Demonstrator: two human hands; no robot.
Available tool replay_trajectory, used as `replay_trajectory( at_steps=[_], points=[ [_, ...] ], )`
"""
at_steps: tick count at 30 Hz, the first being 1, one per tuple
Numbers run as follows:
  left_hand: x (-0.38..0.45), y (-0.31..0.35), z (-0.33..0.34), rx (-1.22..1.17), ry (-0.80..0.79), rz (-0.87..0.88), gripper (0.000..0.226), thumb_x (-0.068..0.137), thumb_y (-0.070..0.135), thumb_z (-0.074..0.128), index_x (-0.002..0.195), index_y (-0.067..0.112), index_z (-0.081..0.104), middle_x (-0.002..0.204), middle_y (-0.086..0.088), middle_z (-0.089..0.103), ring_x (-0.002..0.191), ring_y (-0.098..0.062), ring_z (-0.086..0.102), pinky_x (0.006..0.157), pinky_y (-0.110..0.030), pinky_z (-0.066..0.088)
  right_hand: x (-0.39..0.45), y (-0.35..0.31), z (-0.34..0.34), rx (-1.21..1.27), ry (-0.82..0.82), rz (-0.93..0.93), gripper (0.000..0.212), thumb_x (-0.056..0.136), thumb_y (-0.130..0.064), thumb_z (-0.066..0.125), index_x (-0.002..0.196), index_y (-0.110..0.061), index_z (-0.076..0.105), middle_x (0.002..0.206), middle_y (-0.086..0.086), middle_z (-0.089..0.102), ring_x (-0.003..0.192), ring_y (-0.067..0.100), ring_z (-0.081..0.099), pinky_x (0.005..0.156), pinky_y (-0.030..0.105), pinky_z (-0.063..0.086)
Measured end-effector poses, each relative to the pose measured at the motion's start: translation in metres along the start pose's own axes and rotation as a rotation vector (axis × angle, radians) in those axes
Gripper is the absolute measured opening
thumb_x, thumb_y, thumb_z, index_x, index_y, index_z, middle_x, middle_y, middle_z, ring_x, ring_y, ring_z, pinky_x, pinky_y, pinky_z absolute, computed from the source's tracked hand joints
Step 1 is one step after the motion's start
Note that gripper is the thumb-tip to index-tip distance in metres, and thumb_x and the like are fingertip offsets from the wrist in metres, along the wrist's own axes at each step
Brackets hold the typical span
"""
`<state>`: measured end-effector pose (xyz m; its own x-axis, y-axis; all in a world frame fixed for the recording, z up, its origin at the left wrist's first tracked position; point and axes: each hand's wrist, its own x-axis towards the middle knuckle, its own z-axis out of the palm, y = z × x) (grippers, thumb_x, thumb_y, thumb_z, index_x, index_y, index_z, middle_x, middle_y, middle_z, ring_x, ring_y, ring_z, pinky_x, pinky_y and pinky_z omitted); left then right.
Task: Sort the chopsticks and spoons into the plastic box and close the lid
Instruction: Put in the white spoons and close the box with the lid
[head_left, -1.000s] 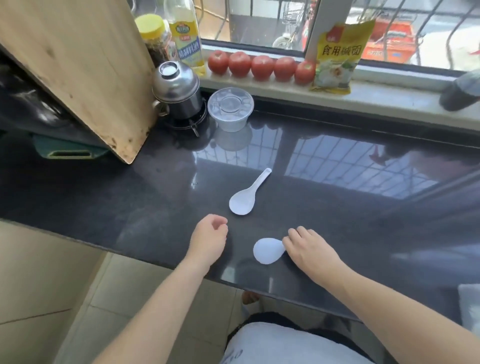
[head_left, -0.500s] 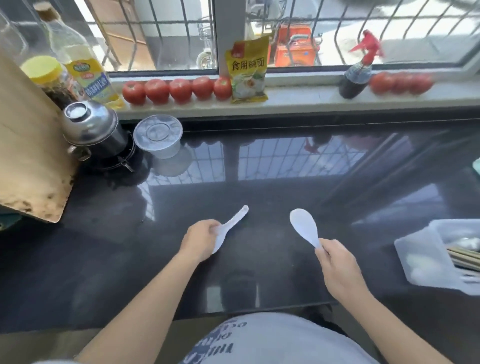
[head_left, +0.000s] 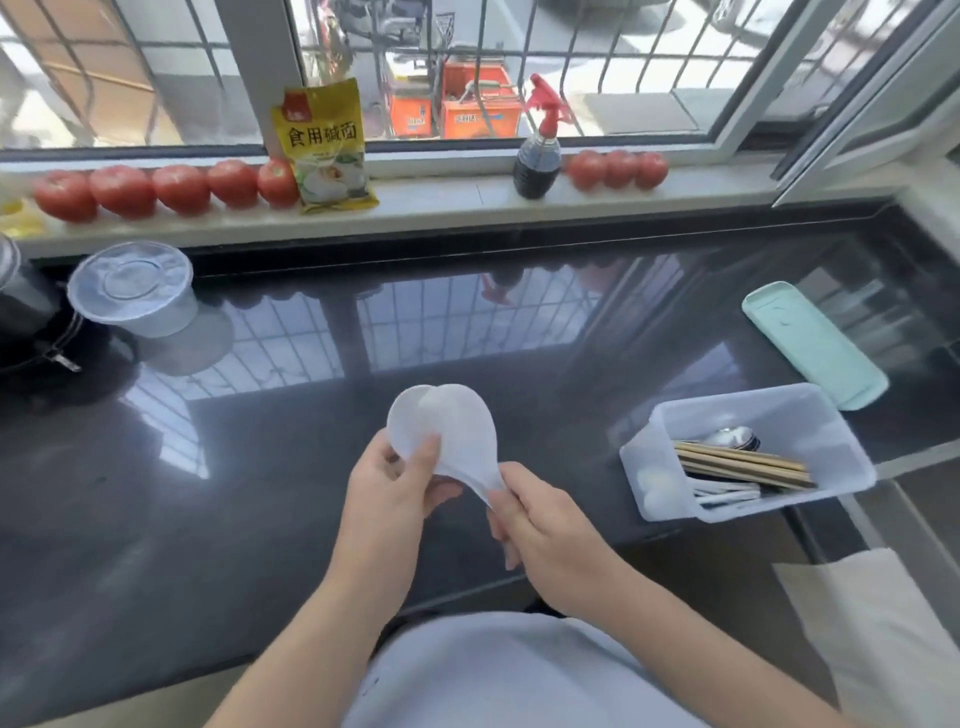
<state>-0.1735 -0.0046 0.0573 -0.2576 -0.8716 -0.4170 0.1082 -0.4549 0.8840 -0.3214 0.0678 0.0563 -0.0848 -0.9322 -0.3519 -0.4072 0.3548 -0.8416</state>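
Spoons (head_left: 457, 436) now brought together, L hand (head_left: 387, 499) & R hand (head_left: 540, 530) fingers gripping them

Two hands, left (head_left: 387, 499) and right (head_left: 545, 530), and two white spoons (head_left: 457, 436) stacked between them. One clear plastic box (head_left: 841, 467), one green lid (head_left: 810, 343). Eight tomatoes: five on the left (head_left: 156, 189), three on the right (head_left: 618, 169). One yellow packet (head_left: 324, 145), one spray bottle (head_left: 537, 150), one round lidded tub (head_left: 132, 286).
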Motion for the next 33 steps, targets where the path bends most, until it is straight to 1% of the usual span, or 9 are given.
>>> replay_trajectory(
  at_steps=[2, 4, 8, 11, 14, 19, 24, 30, 33],
  points=[
    [-0.012, -0.008, 0.034, -0.028, -0.099, -0.024, 0.022, 0.105, 0.025, 0.053, 0.117, 0.012, 0.066, 0.104, -0.017, 0.073, 0.091, -0.031, 0.071, 0.085, -0.044, 0.057, -0.001, 0.004, -0.021, 0.069, 0.043, 0.024, 0.034, 0.109, -0.03, 0.038, 0.087, -0.008, 0.05, 0.069, -0.005, 0.057, 0.056, 0.014, 0.055, 0.065, 0.042, 0.052],
    [-0.02, -0.017, 0.069, 0.001, -0.133, -0.035, 0.022, 0.107, 0.023, 0.048, 0.111, 0.013, 0.067, 0.088, -0.024, 0.063, 0.07, -0.031, 0.058, 0.064, -0.043, 0.053, -0.001, 0.017, -0.047, 0.102, 0.01, 0.046, 0.038, 0.109, -0.036, 0.04, 0.092, -0.007, 0.056, 0.076, 0.0, 0.067, 0.063, 0.019, 0.065, 0.069, 0.041, 0.057],
    [-0.011, -0.038, 0.139, 0.028, -0.028, -0.08, 0.028, 0.107, 0.023, 0.047, 0.099, 0.013, 0.072, 0.091, -0.018, 0.072, 0.075, -0.029, 0.064, 0.064, -0.041, 0.054, -0.006, 0.064, -0.106, 0.072, -0.119, 0.066, 0.038, 0.106, -0.045, 0.039, 0.102, -0.016, 0.063, 0.095, 0.003, 0.074, 0.088, 0.021, 0.072, 0.083, 0.043, 0.061],
    [0.001, -0.051, 0.194, -0.056, 0.179, -0.104, 0.027, 0.109, 0.018, 0.043, 0.101, 0.001, 0.063, 0.088, -0.016, 0.069, 0.069, -0.03, 0.068, 0.063, -0.039, 0.059, -0.015, 0.105, -0.179, 0.146, -0.025, 0.038, 0.031, 0.108, -0.03, 0.042, 0.097, -0.012, 0.065, 0.087, 0.002, 0.073, 0.08, 0.012, 0.07, 0.08, 0.031, 0.059],
    [0.005, -0.061, 0.233, -0.062, 0.31, -0.136, 0.023, 0.109, 0.018, 0.039, 0.102, 0.009, 0.059, 0.089, -0.014, 0.063, 0.054, -0.024, 0.053, 0.052, -0.035, 0.043, -0.021, 0.153, -0.28, -0.237, 0.1, -0.09, 0.032, 0.107, -0.027, 0.047, 0.078, -0.019, 0.059, 0.07, -0.006, 0.058, 0.069, 0.007, 0.053, 0.068, 0.024, 0.043],
    [-0.008, -0.072, 0.274, -0.125, 0.358, -0.28, 0.022, 0.106, 0.009, 0.042, 0.109, 0.007, 0.064, 0.083, -0.013, 0.059, 0.056, -0.024, 0.044, 0.054, -0.034, 0.033, 0.003, 0.237, -0.353, -1.11, -0.268, 0.072, 0.021, 0.09, -0.005, 0.05, 0.09, -0.025, 0.053, 0.086, -0.008, 0.041, 0.08, 0.017, 0.054, 0.071, 0.033, 0.049],
    [-0.015, -0.083, 0.303, -0.074, 0.381, -0.349, 0.027, 0.103, -0.003, 0.04, 0.109, 0.002, 0.066, 0.088, -0.014, 0.064, 0.064, -0.024, 0.052, 0.06, -0.036, 0.041, 0.031, 0.247, -0.322, -1.005, -0.195, -0.039, 0.029, 0.093, -0.009, 0.054, 0.122, -0.013, 0.052, 0.118, 0.005, 0.054, 0.114, 0.026, 0.051, 0.085, 0.031, 0.041],
    [-0.014, -0.077, 0.336, -0.199, 0.293, -0.343, 0.019, 0.104, 0.002, 0.05, 0.107, 0.002, 0.068, 0.105, -0.012, 0.077, 0.101, -0.026, 0.074, 0.09, -0.039, 0.055, -0.023, 0.22, -0.35, -0.39, -0.142, 0.098, 0.02, 0.103, -0.029, 0.049, 0.102, -0.027, 0.068, 0.094, -0.009, 0.069, 0.089, 0.007, 0.06, 0.079, 0.026, 0.049],
    [-0.007, -0.083, 0.366, -0.266, 0.151, -0.317, 0.017, 0.102, 0.009, 0.054, 0.105, 0.008, 0.07, 0.111, -0.009, 0.077, 0.105, -0.024, 0.073, 0.094, -0.038, 0.052, -0.038, 0.195, -0.338, -0.099, -0.216, -0.027, 0.017, 0.101, -0.031, 0.053, 0.104, -0.039, 0.068, 0.095, -0.019, 0.069, 0.09, -0.002, 0.061, 0.081, 0.021, 0.048]
  ],
)
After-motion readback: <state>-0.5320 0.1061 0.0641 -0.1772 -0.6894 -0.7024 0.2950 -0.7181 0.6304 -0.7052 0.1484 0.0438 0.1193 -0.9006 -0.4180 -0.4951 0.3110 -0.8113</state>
